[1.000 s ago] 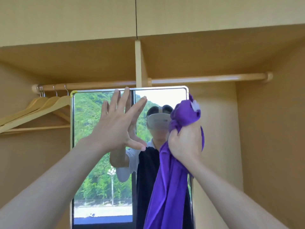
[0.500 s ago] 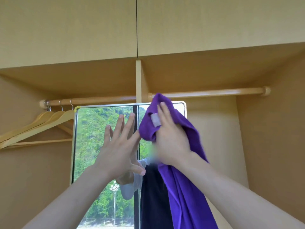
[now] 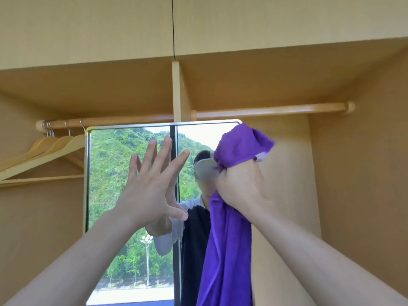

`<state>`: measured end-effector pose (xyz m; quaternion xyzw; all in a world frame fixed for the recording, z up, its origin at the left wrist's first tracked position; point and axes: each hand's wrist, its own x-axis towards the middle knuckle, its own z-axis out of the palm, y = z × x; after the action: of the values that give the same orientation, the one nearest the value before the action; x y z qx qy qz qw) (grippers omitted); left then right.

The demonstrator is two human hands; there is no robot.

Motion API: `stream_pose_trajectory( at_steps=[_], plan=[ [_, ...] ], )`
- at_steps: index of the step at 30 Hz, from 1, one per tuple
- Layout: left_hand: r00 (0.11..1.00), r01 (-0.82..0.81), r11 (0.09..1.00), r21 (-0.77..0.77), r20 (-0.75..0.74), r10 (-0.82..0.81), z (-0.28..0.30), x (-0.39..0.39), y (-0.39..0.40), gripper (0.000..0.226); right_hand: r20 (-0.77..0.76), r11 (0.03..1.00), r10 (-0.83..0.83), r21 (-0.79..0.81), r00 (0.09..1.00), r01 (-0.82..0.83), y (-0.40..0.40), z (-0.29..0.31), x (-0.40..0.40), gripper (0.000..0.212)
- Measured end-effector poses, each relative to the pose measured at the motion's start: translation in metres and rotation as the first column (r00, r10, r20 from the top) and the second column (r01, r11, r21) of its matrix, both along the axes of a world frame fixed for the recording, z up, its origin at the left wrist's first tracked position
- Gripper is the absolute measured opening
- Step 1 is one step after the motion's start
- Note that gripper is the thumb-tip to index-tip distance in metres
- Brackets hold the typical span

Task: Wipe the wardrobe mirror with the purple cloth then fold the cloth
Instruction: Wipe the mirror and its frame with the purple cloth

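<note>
Purple cloth (image 3: pixel 229 250) is gripped in the right hand (image 3: pixel 239 186), which is closed into a fist around a bunched upper part of the fabric. A crumpled wad is seen above the fist, against the upper right corner of the mirror (image 3: pixel 110 173); the rest of the cloth hangs down in a long fold along the mirror's right edge, out of the bottom of the view. Whether the wad is actually pressed to the glass cannot be told.

The left hand (image 3: pixel 150 191) is held flat and fully open, fingers spread, palm toward the glass at the mirror's upper middle; nothing is held in it. Its reflection is seen directly behind it.

The mirror is set inside an open wooden wardrobe, below a hanging rail (image 3: pixel 271 111). Wooden hangers (image 3: pixel 44 153) are hung on the rail at the left, beside the mirror frame.
</note>
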<state>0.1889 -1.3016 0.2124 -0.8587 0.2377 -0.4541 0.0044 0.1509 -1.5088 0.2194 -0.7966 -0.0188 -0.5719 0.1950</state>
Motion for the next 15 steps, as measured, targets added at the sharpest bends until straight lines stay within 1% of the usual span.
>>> stream_pose_trajectory(
  at_steps=[1,2,3,4,6,8,9,10,12,13,14,15],
  plan=[
    [1.0,0.002,1.0,-0.002,0.002,-0.002,0.0,0.001,0.0,0.152,-0.021,1.0,-0.003,-0.018,1.0,0.002,0.003,-0.006,-0.001,0.025],
    [1.0,0.006,1.0,-0.005,0.002,-0.006,0.0,0.001,0.0,0.152,-0.028,0.997,-0.041,-0.068,0.999,0.039,0.004,-0.011,-0.003,0.03],
    [1.0,0.01,1.0,-0.008,-0.001,-0.01,0.0,0.001,-0.001,0.153,-0.023,0.981,-0.107,-0.164,0.994,0.102,0.005,-0.015,-0.005,0.03],
    [1.0,0.014,1.0,-0.011,-0.003,-0.014,0.0,0.001,0.0,0.153,-0.036,0.952,-0.165,-0.268,0.986,0.149,0.004,-0.015,-0.007,0.026],
    [1.0,0.018,1.0,-0.012,-0.003,-0.018,0.0,0.001,0.0,0.153,-0.05,0.92,-0.201,-0.353,0.978,0.171,-0.001,-0.01,-0.008,0.007],
    [1.0,0.021,1.0,-0.01,0.0,-0.021,0.0,0.002,-0.001,0.153,-0.003,0.892,-0.231,-0.401,0.973,0.211,-0.004,0.001,-0.007,0.062],
    [1.0,0.023,1.0,-0.01,0.004,-0.023,0.001,0.002,-0.001,0.153,0.006,0.895,-0.227,-0.394,0.974,0.211,-0.002,0.006,-0.006,0.076],
    [1.0,0.021,1.0,-0.01,0.008,-0.021,0.0,0.003,-0.001,0.153,0.003,0.899,-0.223,-0.385,0.975,0.207,0.002,0.01,-0.005,0.077],
    [1.0,0.017,1.0,-0.008,0.015,-0.017,0.0,0.004,-0.001,0.153,-0.023,0.917,-0.199,-0.357,0.98,0.178,0.009,0.011,-0.006,0.069],
    [1.0,0.02,1.0,-0.009,0.016,-0.02,0.0,0.005,-0.001,0.153,-0.055,0.932,-0.151,-0.342,0.987,0.123,0.011,0.01,-0.006,0.072],
    [1.0,0.024,1.0,-0.008,0.014,-0.024,0.0,0.005,0.0,0.153,-0.078,0.935,-0.098,-0.349,0.992,0.065,0.011,0.007,-0.006,0.082],
    [1.0,0.026,1.0,-0.004,0.01,-0.026,0.0,0.005,0.002,0.153,-0.096,0.91,-0.067,-0.413,0.993,0.022,0.011,0.002,-0.005,0.093]
  ],
)
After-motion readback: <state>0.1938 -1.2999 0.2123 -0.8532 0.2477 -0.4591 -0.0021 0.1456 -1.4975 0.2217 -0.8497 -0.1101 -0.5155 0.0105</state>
